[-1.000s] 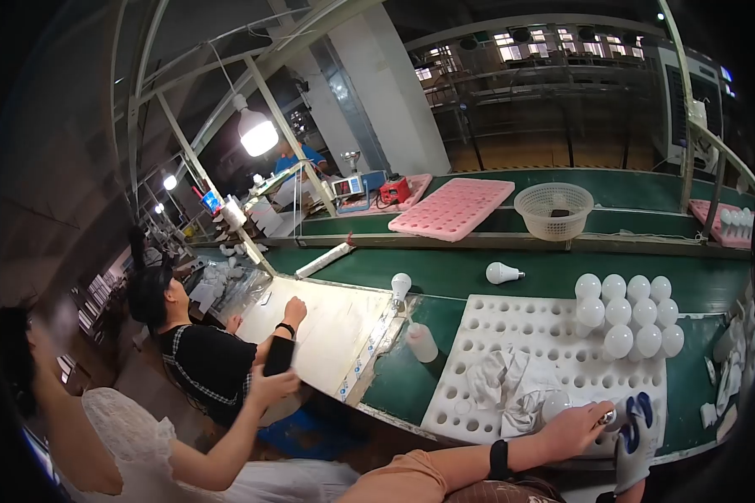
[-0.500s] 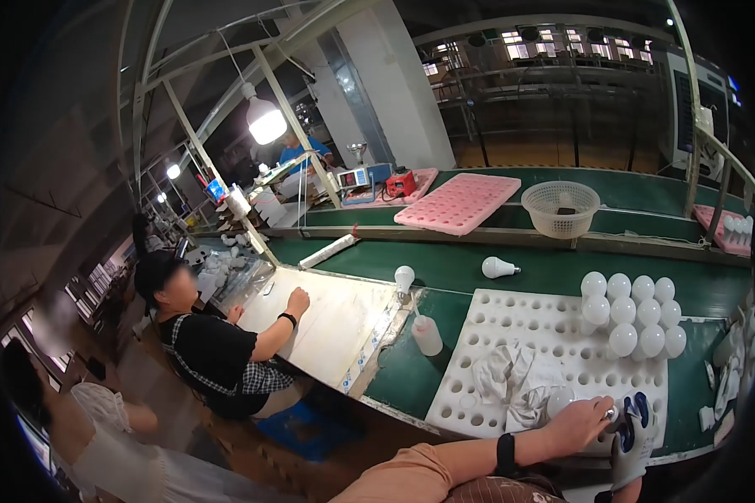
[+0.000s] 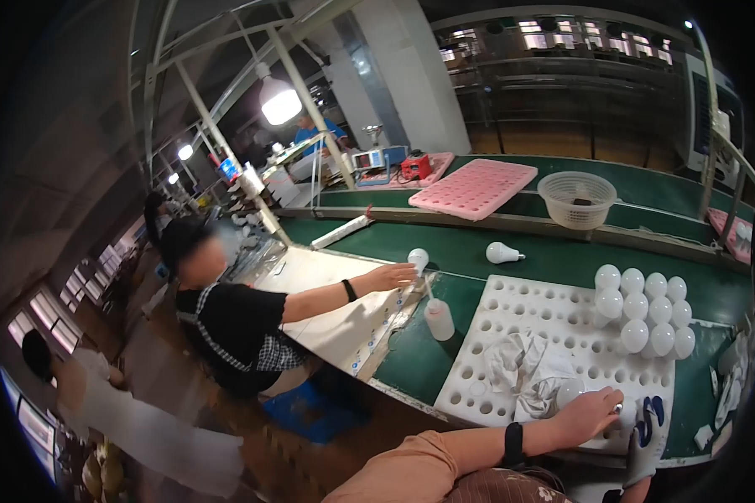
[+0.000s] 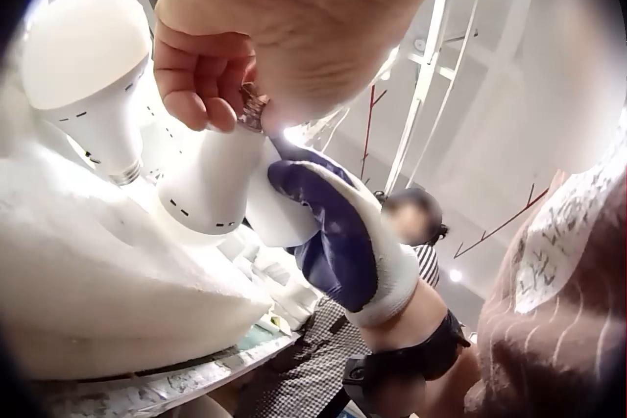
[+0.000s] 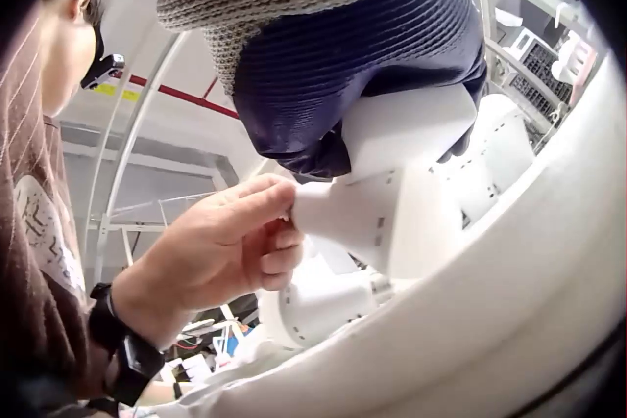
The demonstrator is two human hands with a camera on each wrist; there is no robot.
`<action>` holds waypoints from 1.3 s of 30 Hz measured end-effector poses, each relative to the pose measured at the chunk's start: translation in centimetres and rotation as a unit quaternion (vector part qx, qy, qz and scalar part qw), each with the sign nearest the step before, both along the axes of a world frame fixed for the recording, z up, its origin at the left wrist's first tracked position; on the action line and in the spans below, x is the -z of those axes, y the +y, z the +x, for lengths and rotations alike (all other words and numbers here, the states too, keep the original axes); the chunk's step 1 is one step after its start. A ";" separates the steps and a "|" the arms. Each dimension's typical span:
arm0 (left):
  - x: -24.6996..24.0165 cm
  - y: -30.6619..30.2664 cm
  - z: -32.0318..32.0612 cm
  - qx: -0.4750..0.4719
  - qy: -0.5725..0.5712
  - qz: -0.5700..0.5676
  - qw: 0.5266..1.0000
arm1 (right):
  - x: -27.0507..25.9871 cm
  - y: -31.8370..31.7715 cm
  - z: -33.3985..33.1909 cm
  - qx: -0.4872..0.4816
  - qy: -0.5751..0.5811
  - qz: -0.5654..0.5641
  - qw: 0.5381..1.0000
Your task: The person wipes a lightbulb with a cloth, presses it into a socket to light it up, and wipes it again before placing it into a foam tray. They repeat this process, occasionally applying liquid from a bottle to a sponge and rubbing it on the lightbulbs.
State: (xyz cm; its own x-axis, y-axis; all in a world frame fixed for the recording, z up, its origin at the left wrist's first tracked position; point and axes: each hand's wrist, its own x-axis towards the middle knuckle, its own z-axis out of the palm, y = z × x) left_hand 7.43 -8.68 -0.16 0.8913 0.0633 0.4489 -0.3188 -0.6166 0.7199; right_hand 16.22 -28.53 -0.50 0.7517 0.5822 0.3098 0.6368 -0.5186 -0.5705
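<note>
My bare left hand (image 3: 590,417) pinches the metal base of a light bulb (image 4: 208,183) over the front of a white foam tray (image 3: 478,369). This bulb lies tipped, its white body pointing away from the fingers. On my right hand (image 3: 648,436) is a white knit glove with a dark blue coated palm. Its curled fingers hold a smooth white piece (image 5: 411,129) right against the bulb's side; I cannot tell what kind of piece it is. Beside my left hand, a crumpled white cloth (image 3: 520,369) lies on the tray.
Several bulbs (image 3: 635,335) stand in rows at the tray's right. Behind it one bulb (image 3: 503,252) lies on the green bench. A plastic bottle (image 3: 439,320) stands left of the tray, near a neighbour's outstretched hand (image 3: 394,277). Farther back are a pink tray (image 3: 474,189) and a basket (image 3: 577,201).
The seated neighbour's arm has stretched out toward the upright bulb beside the bottle. A person in white has moved back at the left. My hands stay together at the tray's front.
</note>
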 end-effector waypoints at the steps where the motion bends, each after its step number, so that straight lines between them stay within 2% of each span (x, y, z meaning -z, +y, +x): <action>1: -0.4 0.3 0.0 0.013 -0.007 0.002 1.000 | 0.7 -0.4 0.5 0.010 -0.015 0.014 1.000; 2: -0.8 0.7 0.1 -0.008 -0.007 -0.001 1.000 | 0.6 -0.4 0.7 0.020 -0.028 0.027 0.999; 4: -1.0 0.6 0.3 0.052 -0.007 0.022 0.998 | -1.1 0.5 -0.4 -0.055 -0.024 0.059 0.996; 6: -0.7 0.5 0.5 0.055 -0.015 0.036 0.998 | 0.7 0.5 0.0 -0.051 -0.099 -0.036 0.993; 8: 0.2 0.6 0.6 0.060 -0.012 0.051 0.997 | 1.1 0.3 0.4 -0.053 -0.111 -0.032 0.992; 10: 0.7 0.7 0.5 0.065 -0.006 0.050 0.997 | 1.4 -0.3 1.1 -0.033 -0.084 -0.067 0.994; 11: 0.5 0.6 0.2 0.036 0.032 0.018 0.999 | 1.6 -0.6 1.6 -0.029 -0.010 -0.044 0.999; 12: 0.4 0.4 0.1 0.006 0.070 -0.015 0.997 | 1.8 -1.0 1.8 -0.027 -0.010 -0.046 0.999; 16: 0.4 0.1 1.0 -0.001 0.033 -0.021 0.999 | -0.8 -0.2 0.4 -0.013 -0.010 0.037 0.999; 18: -0.1 0.2 1.1 0.003 -0.025 0.001 1.000 | -1.3 0.8 -0.4 -0.047 -0.120 -0.025 0.991; 19: -0.4 0.4 1.0 0.014 0.003 0.001 1.000 | -1.5 1.5 -1.1 -0.034 -0.131 -0.052 0.989; 23: 2.0 1.5 1.4 0.037 0.036 0.028 0.998 | 3.1 0.0 2.0 -0.031 -0.106 -0.059 0.992; 24: 2.9 1.2 1.8 0.052 0.051 0.026 0.997 | 4.8 -1.2 3.3 -0.015 -0.064 -0.020 0.998; 25: 2.9 1.2 1.4 0.050 0.005 -0.013 0.999 | 3.9 -0.9 2.5 0.007 -0.008 0.062 0.998; 26: 2.2 1.3 0.8 0.057 -0.037 -0.061 0.996 | 2.3 -0.2 1.8 0.030 0.031 0.095 0.995; 27: 1.4 0.8 0.1 0.018 -0.004 -0.075 0.997 | -0.1 0.8 0.4 0.042 -0.024 0.051 0.998; 28: -1.6 1.2 -0.5 -0.007 0.024 0.049 0.998 | -2.6 1.9 -1.1 0.024 -0.064 0.012 0.998; 29: -1.3 1.0 -0.4 -0.019 0.030 0.074 0.997 | -3.9 2.7 -2.1 0.001 -0.115 -0.030 0.993; 30: -1.4 0.6 -0.2 -0.031 0.018 0.025 0.999 | -3.7 3.1 -2.3 -0.026 -0.115 -0.067 0.991; 31: -1.2 0.6 -0.1 -0.037 0.014 0.035 0.999 | -3.0 3.3 -1.9 -0.030 -0.115 -0.048 0.992; 32: 0.0 1.0 0.0 -0.027 0.009 0.038 0.999 | -2.8 3.2 -1.5 -0.023 -0.095 -0.028 0.995; 33: -0.7 0.9 0.0 -0.027 0.001 0.063 0.998 | -1.8 2.4 -0.7 -0.007 -0.113 -0.065 0.991; 35: -1.7 0.8 -0.4 -0.026 0.009 0.057 0.998 | -0.7 1.6 0.4 0.033 -0.072 -0.078 0.994; 36: -1.8 0.9 -0.4 -0.019 0.020 0.070 0.997 | -0.8 1.2 0.9 0.048 -0.047 -0.089 0.994; 38: -1.5 0.9 0.0 0.001 -0.019 0.075 0.997 | -2.7 0.7 0.2 0.032 -0.130 -0.077 0.988; 39: -1.5 0.7 0.0 0.007 -0.015 0.075 0.997 | -3.0 1.2 -0.5 0.048 -0.101 -0.065 0.992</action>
State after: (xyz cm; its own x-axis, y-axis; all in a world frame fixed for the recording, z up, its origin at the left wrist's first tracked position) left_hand 7.41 -7.97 1.37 0.8774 -0.0193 0.4793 -0.3491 -0.7111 0.6104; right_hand 15.72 -27.31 2.53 0.7363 0.5552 0.3869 0.6749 -0.6437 -0.3607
